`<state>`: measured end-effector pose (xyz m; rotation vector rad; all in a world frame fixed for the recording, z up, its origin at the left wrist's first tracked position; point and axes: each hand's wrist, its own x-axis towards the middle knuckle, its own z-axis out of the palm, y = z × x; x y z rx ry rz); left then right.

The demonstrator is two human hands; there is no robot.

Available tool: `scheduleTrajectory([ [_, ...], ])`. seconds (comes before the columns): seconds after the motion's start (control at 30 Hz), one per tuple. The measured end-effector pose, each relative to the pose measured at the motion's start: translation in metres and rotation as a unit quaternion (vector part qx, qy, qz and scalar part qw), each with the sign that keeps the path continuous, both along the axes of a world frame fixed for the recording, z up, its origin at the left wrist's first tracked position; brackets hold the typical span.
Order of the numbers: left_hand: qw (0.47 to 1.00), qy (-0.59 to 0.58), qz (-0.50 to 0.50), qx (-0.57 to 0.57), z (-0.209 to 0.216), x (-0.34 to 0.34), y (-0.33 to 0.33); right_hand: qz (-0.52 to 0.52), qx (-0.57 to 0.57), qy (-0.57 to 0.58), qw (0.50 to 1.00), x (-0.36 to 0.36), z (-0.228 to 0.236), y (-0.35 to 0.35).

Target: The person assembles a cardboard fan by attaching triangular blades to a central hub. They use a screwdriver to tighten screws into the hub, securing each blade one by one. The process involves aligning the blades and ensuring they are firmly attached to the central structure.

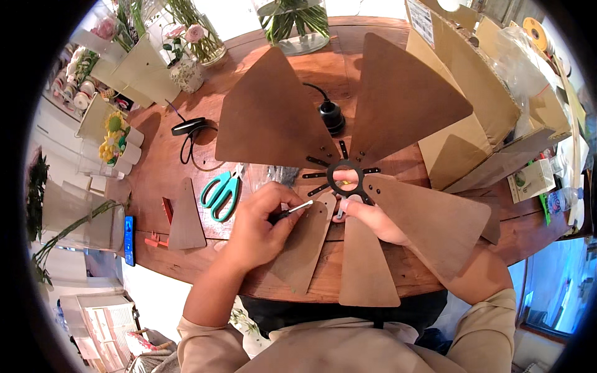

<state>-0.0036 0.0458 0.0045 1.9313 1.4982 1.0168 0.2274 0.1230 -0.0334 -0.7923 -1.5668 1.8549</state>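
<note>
A black metal ring with slotted arms (336, 185) stands over the wooden table, and several brown fan-shaped blades spread out around it. Two large blades (273, 112) reach away from me, and another large blade (435, 217) extends to the right. Narrower blades (367, 267) point toward me. My right hand (376, 224) grips the ring from beneath, its thumb beside a small pale metal piece and fingertips showing through the opening. My left hand (261, 224) pinches a small dark-handled screwdriver (286, 212), whose shiny tip lies over a near blade.
Teal-handled scissors (221, 194) lie at left, near a loose brown blade (186, 221). A black lamp socket (331, 118) and a cabled black disc (188, 126) are farther back. A cardboard box (460, 137) stands right, a phone (129, 239) left, a glass vase (292, 28) behind.
</note>
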Motion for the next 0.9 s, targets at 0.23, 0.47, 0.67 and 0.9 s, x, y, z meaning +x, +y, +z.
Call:
scheduleTrajectory([
  [0.23,0.98,0.105,-0.013,0.17,-0.023,0.009,-0.009,0.008,0.071,-0.118,0.99,0.003,-0.006,0.008],
  [0.47,1.0,-0.025,-0.006,0.014,-0.002,0.018,0.004,-0.002,0.119,-0.088,0.989,0.005,-0.011,0.004],
  [0.67,0.986,-0.05,0.038,-0.155,0.009,0.024,0.009,-0.016,0.086,-0.005,0.996,-0.003,-0.031,0.001],
  [0.9,0.997,-0.012,0.018,-0.079,0.002,0.033,0.014,-0.118,0.148,0.032,0.981,-0.011,-0.038,0.0],
])
